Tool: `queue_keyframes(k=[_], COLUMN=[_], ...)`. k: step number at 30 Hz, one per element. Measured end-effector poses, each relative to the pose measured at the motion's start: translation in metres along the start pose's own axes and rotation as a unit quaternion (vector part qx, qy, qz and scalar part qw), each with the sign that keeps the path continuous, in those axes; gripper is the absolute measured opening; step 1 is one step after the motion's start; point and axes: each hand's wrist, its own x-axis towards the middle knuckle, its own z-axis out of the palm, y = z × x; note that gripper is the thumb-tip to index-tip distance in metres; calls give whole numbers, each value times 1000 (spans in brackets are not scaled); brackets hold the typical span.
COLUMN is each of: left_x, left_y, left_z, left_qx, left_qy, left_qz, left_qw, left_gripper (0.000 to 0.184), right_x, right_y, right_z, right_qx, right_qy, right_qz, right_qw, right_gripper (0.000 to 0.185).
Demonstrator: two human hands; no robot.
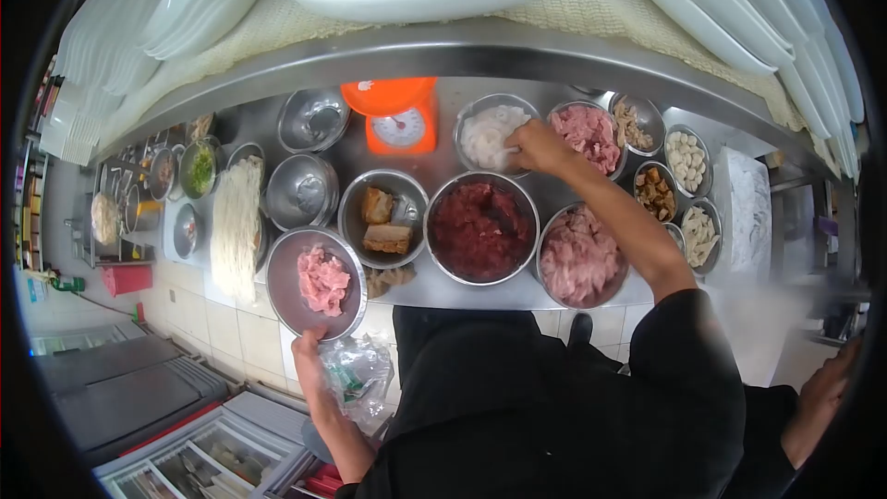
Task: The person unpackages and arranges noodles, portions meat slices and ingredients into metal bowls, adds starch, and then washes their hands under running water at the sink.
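My left hand (309, 344) grips the near rim of a metal bowl (349, 316), tilted a little toward me, with a small pile of pink sliced meat (323, 281) in it. Reaching across the counter, my right hand (530, 147) is in another metal bowl (467, 114) among white translucent slices (492, 129). Its fingers point down and are curled in; what they pinch, if anything, is hidden. Under my right forearm sit a bowl of pale pink meat (580, 257) and, farther back, one of pink meat strips (589, 129). Dark red meat (481, 227) fills the large bowl in the middle.
An orange scale (399, 127) stands at the back. Left of centre are a bowl with browned chunks (386, 238), stainless bowls (300, 188) and white noodles (236, 231). Stacked plates (425, 0) line the shelf above. A clear plastic bag (358, 374) hangs below my left bowl. Another person's hand (822, 397) shows at right.
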Motion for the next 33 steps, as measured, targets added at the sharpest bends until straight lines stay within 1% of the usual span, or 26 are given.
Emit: queue_keyframes(k=[1, 2, 4, 5, 7, 8, 10, 11, 13, 14, 15, 16, 17, 18, 19, 20, 21, 22, 23, 24, 25, 26, 28, 29, 31, 33], left_x=[-2, -4, -7, -8, -7, -3, 5, 7, 9, 16, 26, 31, 32, 30, 30, 38, 49, 55, 54, 47, 45, 49, 57, 57, 55, 56], left_y=[-2, -3, -2, 0, 8, 10, 15, 20, 34, 30, 22, 25, 29, 35, 41, 38, 33, 34, 37, 49, 55, 54, 50, 53, 64, 66], left_z=[0, 1, 5, 8, 14, 16, 22, 25, 29, 26, 22, 23, 25, 28, 30, 27, 21, 20, 21, 27, 29, 27, 24, 23, 24, 25], left_qx=[9, 11, 17, 16, -22, -19, -1, 0, 20, 19, 55, 91, 90, 76, 61, 61, 50, 38, 36, 54, 72, 71, 71, 68, 105, 108], left_qy=[-5, -3, 3, 3, 3, -3, -4, -10, -54, -59, -52, -45, -50, -52, -54, -60, -92, -123, -127, -115, -102, -104, -96, -96, -98, -103], left_qz=[-2, -6, 12, 11, -36, -35, -18, -20, -33, -34, 7, 48, 47, 20, -7, -10, -42, -75, -77, -57, -38, -40, -47, -48, -47, -46], left_qw=[1000, 1000, 1000, 1000, 999, 999, 1000, 1000, 998, 997, 997, 994, 994, 996, 997, 996, 994, 989, 988, 990, 991, 991, 992, 992, 989, 988], left_gripper=[34, 34, 34, 34, 34, 34, 34, 34, 34, 34, 35, 35, 35, 35, 35, 35, 34, 34, 34, 34, 34, 34, 33, 33, 32, 31], right_x=[-1, -2, -1, -1, -1, -1, 0, -1, -1, 1, 4, 6, 6, 6, 6, 6, 7, 7, 9, 12, 13, 14, 20, 21, 19, 20], right_y=[0, 1, -3, 0, 6, 5, 4, 3, -12, -4, 12, 13, 12, 12, 5, -4, -14, -20, -17, -11, -6, -11, -24, -18, -5, -6], right_z=[-2, -5, -22, -24, -30, -32, -38, -42, -59, -55, -48, -49, -49, -49, -53, -57, -61, -64, -57, -46, -38, -38, -38, -30, -13, -9], right_qx=[32, 35, 129, 128, 315, 315, 419, 416, 514, 511, 513, 512, 509, 630, 737, 734, 570, 369, 365, 217, 65, 61, -72, -75, -59, -77], right_qy=[4, 0, -9, -10, 48, 52, 161, 163, 158, 160, 178, 196, 198, 193, 183, 187, 188, 175, 176, 160, 139, 138, 10, 9, 33, 16], right_qz=[-8, -8, 14, 15, 66, 71, 83, 89, 145, 148, 90, 31, 35, 15, -6, -1, 148, 287, 290, 257, 218, 219, 271, 270, 168, 167], right_qw=[999, 999, 991, 992, 945, 945, 890, 890, 831, 832, 835, 836, 837, 752, 651, 653, 786, 867, 867, 928, 964, 964, 960, 960, 983, 983], right_gripper=[23, 23, 24, 24, 24, 24, 19, 19, 22, 22, 24, 25, 25, 28, 33, 33, 36, 40, 40, 40, 40, 40, 34, 34, 31, 32])
